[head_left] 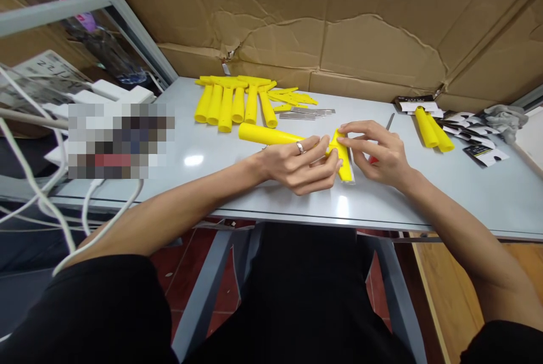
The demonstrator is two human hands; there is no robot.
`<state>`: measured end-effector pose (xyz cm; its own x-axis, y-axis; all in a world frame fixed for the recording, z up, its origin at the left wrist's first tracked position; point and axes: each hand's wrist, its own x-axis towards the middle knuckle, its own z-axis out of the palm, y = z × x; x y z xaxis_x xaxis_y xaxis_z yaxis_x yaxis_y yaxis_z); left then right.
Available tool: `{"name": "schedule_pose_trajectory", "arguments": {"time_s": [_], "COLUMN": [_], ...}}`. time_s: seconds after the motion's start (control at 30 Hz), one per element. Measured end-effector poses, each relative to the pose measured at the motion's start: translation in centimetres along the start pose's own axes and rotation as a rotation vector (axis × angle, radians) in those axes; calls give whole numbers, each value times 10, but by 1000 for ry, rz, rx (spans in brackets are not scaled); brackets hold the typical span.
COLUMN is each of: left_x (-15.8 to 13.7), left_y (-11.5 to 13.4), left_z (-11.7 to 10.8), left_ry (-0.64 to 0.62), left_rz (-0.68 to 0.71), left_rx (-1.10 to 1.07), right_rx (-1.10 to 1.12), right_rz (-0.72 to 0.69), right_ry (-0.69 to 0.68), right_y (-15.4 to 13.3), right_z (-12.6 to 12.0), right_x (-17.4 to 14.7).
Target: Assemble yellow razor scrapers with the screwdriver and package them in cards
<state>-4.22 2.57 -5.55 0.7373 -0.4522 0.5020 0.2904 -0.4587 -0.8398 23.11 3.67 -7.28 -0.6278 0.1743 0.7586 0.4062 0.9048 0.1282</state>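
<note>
- Near the front edge of the pale tabletop (373, 205), yellow T-shaped scraper (271, 135) in both hands, handle to the left, crosshead to the right; cannot tell whether resting or raised
- Around its neck, left hand (303, 166), ring on one finger, grip narrow on the plastic, probably to stop the crosshead turning
- Along the crosshead's right edge, thin shiny strip (352, 168), material unclear
- At the crosshead's far end, right hand (384, 151), fingertips bunched against it, perhaps for fine control; cannot tell whether pinching or merely pressing
- Partly hidden by that hand, red-handled screwdriver-like tool (373, 159), seemingly placed within easy reach
- Farther right, two yellow-handled pieces (425, 129) meeting black-and-white cards (486, 155), with crumpled clear plastic (504, 121) beyond
- Back left, overlapping T-shaped scrapers (227, 106) in a row, handles nearward, likely to save space
- Beside them, flat metal strips (297, 117) and small yellow pieces (297, 97), apparently grouped by kind
- Behind everything, upright creased cardboard (271, 1), perhaps as a screen
</note>
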Motion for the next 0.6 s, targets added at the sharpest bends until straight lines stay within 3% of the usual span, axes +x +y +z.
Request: {"name": "schedule_pose_trajectory", "arguments": {"time_s": [0.17, 0.27, 0.33, 0.4, 0.47, 0.6], "left_x": [-4, -10, -19, -33, -53, -83], "left_y": [-10, -16, -19, -23, -26, -35], "left_z": [3, 4, 5, 8, 13, 19], "left_ry": [-1, -25, -51, -129, -239, -180], "left_rz": [6, -17, -26, -71, -192, -405], "left_rx": [20, 96, 115, 70, -29, -207], "right_rx": [14, 47, 114, 178, 181, 103], "right_rz": [61, 277, 440, 479, 409, 298], "right_ry": [42, 199, 213, 51, -175, -442], "right_y": [-3, -1, 1, 2, -1, -7], "right_z": [0, 0, 2, 7, 15, 35], "right_x": [1, -1, -4, -6, -7, 3]}}
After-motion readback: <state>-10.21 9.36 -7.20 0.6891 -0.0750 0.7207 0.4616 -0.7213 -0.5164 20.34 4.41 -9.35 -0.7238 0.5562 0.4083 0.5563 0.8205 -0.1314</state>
